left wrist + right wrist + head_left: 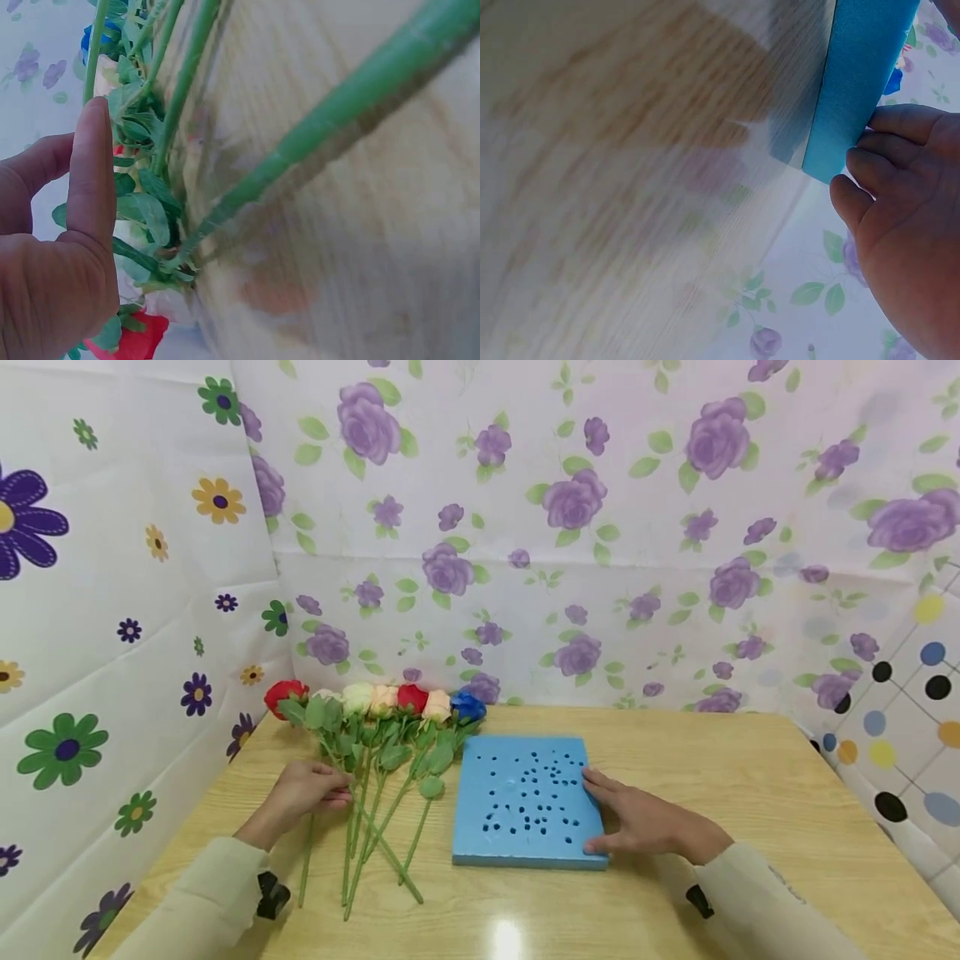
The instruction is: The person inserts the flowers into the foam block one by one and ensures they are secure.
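My left hand [311, 789] pinches a green rose stem [390, 858] between thumb and fingers. In the head view this stem slants over other stems and leads up toward a red rose [287, 697] at the left. The left wrist view shows the fingertip against the stem [95, 56]. My right hand [645, 818] rests along the right edge of a blue foam block [480, 843] full of small holes. Its fingers are extended on the upper part of that edge, the thumb near the front corner. From the right wrist, fingertips touch the block's side [855, 82].
Several artificial roses lie in a row at the back left, among them a white rose [357, 697], a second red rose [412, 697] and a blue rose [468, 705]. Their stems cross on the wooden table [750, 793]. A patterned cloth [525, 593] hangs behind.
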Demonstrator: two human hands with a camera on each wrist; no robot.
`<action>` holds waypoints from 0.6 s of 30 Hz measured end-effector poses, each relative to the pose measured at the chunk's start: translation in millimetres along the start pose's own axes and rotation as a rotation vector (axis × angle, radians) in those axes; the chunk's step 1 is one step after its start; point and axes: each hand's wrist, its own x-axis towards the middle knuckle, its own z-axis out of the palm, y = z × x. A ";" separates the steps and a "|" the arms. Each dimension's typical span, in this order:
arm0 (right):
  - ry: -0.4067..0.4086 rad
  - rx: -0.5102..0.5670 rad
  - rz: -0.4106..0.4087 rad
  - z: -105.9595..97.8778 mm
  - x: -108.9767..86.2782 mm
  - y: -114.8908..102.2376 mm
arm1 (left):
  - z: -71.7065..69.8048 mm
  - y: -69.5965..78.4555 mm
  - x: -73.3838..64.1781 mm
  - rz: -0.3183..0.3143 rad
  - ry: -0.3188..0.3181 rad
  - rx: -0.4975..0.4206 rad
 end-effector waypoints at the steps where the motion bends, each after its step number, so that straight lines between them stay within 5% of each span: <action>1: 0.002 0.000 -0.003 0.8 -0.4 0.0 | 0.8 0.8 0.3 0.002 0.005 0.001; 18: 0.007 0.009 -0.019 0.6 -0.4 0.0 | 4.6 23.2 2.7 0.049 0.017 0.012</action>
